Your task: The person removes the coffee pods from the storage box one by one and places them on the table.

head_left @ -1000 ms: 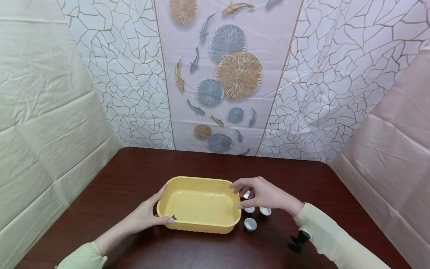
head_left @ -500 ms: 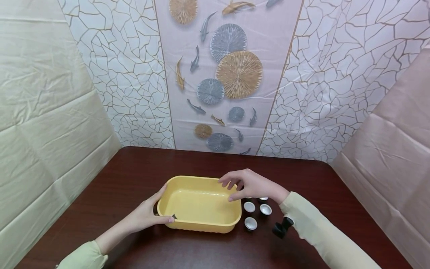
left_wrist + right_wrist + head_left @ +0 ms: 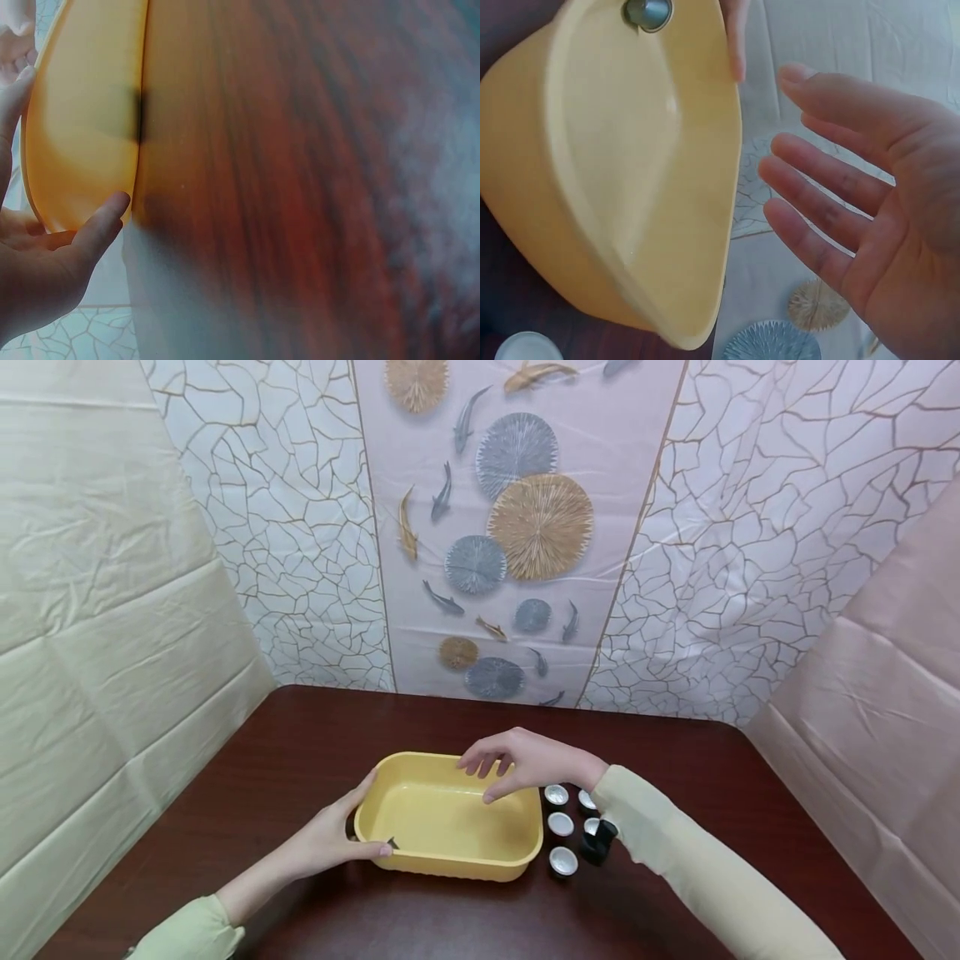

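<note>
A yellow plastic basin [image 3: 450, 814] rests on the dark table. My left hand [image 3: 333, 835] grips its left end, thumb over the front rim and fingers around the side. Above the basin's right half hovers my right hand [image 3: 528, 760], fingers loosely bent and apart; the right wrist view shows nothing in its palm. One dark coffee capsule [image 3: 651, 13] lies inside the basin near the left hand, mostly hidden behind the front wall in the head view. Right of the basin stand several coffee capsules with silver lids [image 3: 563, 862], some partly behind the right forearm.
The reddish-brown wooden table [image 3: 322, 727] has patterned cloth [image 3: 480, 568] hanging behind it and plain cloth at both sides. A black wrist mount [image 3: 598, 842] hangs below the right sleeve, over the capsules.
My right hand has moved left from beside the capsules to over the basin, uncovering capsules at the back. The left hand and basin have stayed put.
</note>
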{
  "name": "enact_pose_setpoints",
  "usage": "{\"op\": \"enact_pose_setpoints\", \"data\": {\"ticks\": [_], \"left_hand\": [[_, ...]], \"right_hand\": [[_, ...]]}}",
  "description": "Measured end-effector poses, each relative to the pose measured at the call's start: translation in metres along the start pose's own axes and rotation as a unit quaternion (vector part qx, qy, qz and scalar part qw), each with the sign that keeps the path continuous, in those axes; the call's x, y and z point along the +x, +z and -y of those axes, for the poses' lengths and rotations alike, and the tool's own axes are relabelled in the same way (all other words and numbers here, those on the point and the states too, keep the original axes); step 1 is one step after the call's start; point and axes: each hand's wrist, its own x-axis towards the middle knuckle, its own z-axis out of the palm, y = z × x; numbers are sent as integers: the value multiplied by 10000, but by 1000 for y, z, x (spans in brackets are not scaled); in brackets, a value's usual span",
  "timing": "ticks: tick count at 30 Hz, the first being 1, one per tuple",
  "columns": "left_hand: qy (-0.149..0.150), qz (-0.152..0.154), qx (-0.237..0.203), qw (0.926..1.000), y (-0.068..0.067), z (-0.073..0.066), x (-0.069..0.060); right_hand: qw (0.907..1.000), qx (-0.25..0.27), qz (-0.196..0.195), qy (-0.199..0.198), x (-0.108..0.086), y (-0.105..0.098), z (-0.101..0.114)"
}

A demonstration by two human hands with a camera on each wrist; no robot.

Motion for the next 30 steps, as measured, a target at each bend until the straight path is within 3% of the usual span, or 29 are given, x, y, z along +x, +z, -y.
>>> {"op": "enact_pose_setpoints", "data": {"ticks": [5,12,23,30], "left_hand": [[115,-22,3,9999,-2,-2,0],[-17,-56,-32,10000,-2,-3,0],[-127,117,-275,9995,0,-2,0],[16,53,-105,9999,1,1,1]], "right_hand": [[9994,-107,278,-150,17,-1,-1],[9972,-59,676,-308,39,5,-3],[9937,-133,970,-537,73,23,0],[9896,-456,1153,-729,89,33,9]]}}
